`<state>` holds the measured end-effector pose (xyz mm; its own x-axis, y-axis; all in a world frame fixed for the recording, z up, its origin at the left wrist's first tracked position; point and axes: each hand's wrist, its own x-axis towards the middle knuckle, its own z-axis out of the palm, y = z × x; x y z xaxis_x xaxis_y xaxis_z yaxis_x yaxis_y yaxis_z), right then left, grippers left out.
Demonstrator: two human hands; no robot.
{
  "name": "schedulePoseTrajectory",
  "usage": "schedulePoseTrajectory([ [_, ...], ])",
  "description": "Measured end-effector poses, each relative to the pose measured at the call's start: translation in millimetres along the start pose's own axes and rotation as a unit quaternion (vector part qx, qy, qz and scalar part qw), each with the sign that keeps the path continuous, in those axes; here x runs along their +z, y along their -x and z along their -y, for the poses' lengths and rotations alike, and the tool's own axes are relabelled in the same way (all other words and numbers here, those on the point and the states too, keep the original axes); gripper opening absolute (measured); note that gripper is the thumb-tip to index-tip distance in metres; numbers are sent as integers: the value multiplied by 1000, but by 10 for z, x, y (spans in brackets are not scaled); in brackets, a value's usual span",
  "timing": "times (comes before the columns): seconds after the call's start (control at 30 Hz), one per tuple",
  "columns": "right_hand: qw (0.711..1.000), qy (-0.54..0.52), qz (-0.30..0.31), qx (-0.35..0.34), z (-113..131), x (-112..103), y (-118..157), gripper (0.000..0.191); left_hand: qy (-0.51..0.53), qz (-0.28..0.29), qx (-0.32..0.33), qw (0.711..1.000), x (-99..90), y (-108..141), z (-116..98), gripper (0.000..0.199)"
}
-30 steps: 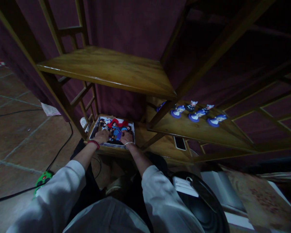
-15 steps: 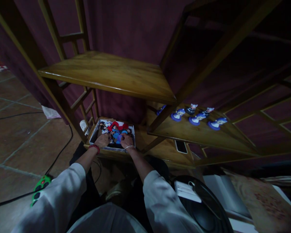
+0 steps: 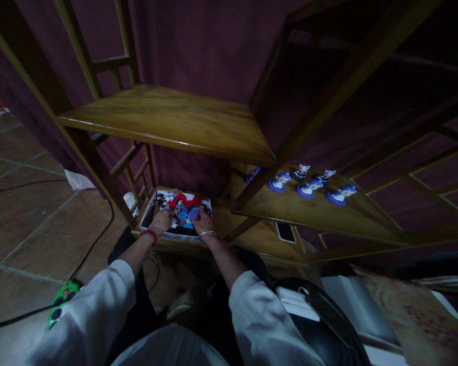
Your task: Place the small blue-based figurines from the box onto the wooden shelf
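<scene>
Shallow white box (image 3: 183,237), open on top, sitting on the low wooden shelf (image 3: 254,238), with a messy jumble of tiny figures (image 3: 161,200) inside, red bits (image 3: 183,199) toward the back, a blue piece (image 3: 181,216) mid-box and a roundish purple piece (image 3: 193,214) just right of it, details too small to read tbh

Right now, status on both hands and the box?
Left hand partly inside white box, grip unclear. Right hand at blue-purple disc, grip unclear. Figurines crowd the box; wooden shelf above.

Dim light leaves the upper right nearly black, with faint glare along the shelf (image 3: 168,122).
</scene>
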<state>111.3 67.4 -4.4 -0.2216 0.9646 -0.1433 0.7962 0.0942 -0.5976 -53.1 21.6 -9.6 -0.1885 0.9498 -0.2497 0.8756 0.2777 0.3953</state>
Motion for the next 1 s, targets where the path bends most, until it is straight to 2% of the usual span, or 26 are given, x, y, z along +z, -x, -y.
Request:
schedulePoseTrajectory([
  [0.13,1000,-2,-16,-14,8,-66,18,44,-10,-15,-8,1000,-22,40,-29,30],
  [0.23,998,-13,-54,-44,-23,-57,53,43,-27,-51,-2,998,-51,99,-101,29],
  [0.3,995,-29,-78,-60,-63,-27,76,43,-32,-53,11,998,-73,132,-180,27],
  [0.37,990,-55,-98,-89,-107,6,91,43,-33,-23,38,998,-89,146,-279,25],
  [0.47,978,-107,-135,-118,-161,42,91,42,-49,50,68,995,-82,121,-439,23],
  [0.6,964,-172,-183,-90,-200,72,63,39,-65,59,38,995,-4,35,-615,26],
  [0.77,960,-189,-186,-92,-226,107,31,39,-57,52,-10,997,97,-70,-729,28],
  [0.9,962,-180,-183,-90,-222,119,25,39,-28,43,-40,998,180,-139,-651,29],
  [0.97,963,-175,-183,-89,-220,123,25,39,30,37,-57,997,231,-172,-563,30],
  [1.0,964,-170,-183,-88,-221,125,24,39,92,35,-77,992,257,-188,-519,29],
])
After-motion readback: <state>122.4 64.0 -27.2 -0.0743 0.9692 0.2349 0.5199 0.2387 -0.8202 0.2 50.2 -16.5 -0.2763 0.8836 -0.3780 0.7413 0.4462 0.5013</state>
